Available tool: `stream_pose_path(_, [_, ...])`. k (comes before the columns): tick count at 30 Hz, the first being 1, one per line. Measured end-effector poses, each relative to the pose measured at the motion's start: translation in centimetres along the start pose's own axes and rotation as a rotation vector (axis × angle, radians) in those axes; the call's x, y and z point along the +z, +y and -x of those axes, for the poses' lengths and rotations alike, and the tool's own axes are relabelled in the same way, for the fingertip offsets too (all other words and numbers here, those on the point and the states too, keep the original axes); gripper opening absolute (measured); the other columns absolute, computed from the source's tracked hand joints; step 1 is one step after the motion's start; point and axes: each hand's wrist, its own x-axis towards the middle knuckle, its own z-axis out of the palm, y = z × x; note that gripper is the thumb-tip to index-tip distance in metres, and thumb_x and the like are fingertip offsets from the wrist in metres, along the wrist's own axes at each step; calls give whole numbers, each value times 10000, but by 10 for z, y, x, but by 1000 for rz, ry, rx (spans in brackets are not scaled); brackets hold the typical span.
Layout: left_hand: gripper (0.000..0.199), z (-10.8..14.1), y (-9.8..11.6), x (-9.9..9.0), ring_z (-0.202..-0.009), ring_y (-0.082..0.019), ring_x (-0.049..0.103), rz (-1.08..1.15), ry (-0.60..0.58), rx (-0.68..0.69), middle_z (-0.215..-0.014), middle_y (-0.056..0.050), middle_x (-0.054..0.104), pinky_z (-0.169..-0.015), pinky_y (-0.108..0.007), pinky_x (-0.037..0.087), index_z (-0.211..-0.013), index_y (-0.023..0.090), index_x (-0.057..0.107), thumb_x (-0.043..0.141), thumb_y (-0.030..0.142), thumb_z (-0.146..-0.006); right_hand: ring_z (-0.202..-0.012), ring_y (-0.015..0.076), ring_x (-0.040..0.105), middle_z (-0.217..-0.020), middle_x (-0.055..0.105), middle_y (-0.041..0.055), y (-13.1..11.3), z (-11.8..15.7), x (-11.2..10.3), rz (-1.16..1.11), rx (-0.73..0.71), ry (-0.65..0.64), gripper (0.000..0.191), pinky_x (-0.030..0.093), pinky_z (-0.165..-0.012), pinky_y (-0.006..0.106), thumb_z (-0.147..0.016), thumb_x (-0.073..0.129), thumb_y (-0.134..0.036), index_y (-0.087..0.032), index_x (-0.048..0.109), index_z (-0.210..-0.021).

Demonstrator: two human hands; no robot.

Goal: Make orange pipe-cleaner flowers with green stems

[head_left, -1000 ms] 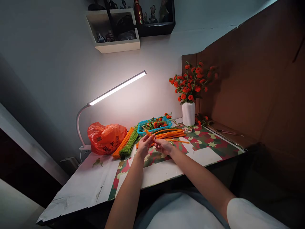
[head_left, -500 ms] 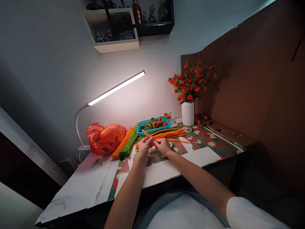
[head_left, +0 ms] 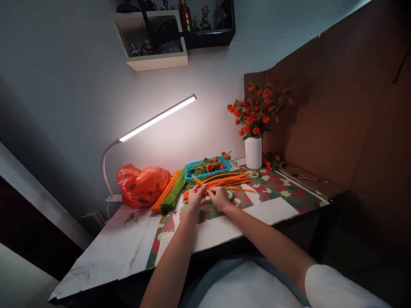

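Note:
My left hand is closed on a thin orange piece, whose coiled-looking tip points up and to the left. Close beside it, my right hand is pinched at the lower end of the same piece, its fingertips nearly touching the left ones. Behind the hands lie loose orange stems across the table. A green roll of tape sits just right of my right hand. Orange and green bundles rest to the left of my hands.
A blue basket with orange flowers stands behind the stems. An orange plastic bag and a lit lamp are at the left. A white vase of orange flowers stands at the back right, near a brown cardboard panel.
Both hands have shifted very slightly to the right, still holding the orange piece. Nothing else has visibly moved.

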Motion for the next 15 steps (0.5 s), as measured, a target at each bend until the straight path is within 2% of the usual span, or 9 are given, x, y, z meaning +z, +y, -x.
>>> stream_pose_path(4, [314, 3, 8, 6, -728, -136, 639, 121, -171, -86, -903, -42, 686, -651, -250, 508, -952, 179, 629, 696, 390, -729, -385, 58, 303, -469, 423, -64, -3, -7, -3, -774, 341, -193, 335, 298, -450, 216, -800, 589, -443, -179, 505, -612])
stream_pose_path(7, [289, 6, 14, 9, -730, -133, 630, 179, -277, -174, -982, -45, 683, -631, -245, 512, -1016, 197, 632, 633, 370, -785, -373, 27, 205, -467, 341, -106, -6, -8, -9, -1140, 526, -380, 294, 317, -442, 179, -816, 612, -422, -176, 500, -701])
stream_pose_path(11, [299, 7, 14, 10, -798, -150, 631, 192, -294, -161, -1044, -66, 678, -666, -258, 524, -1022, 197, 645, 687, 316, -751, -370, 24, 135, -469, 253, -108, -5, -8, -16, -1330, 620, -559, 235, 303, -422, 138, -924, 485, -318, -165, 525, -751])
stream_pose_path(15, [316, 3, 10, 7, -600, -78, 577, 164, -233, -111, -903, -55, 695, -591, -205, 495, -958, 152, 662, 762, 278, -686, -372, 29, 150, -487, 253, -97, -4, -8, -17, -1347, 646, -570, 199, 274, -402, 130, -932, 473, -275, -177, 520, -766])
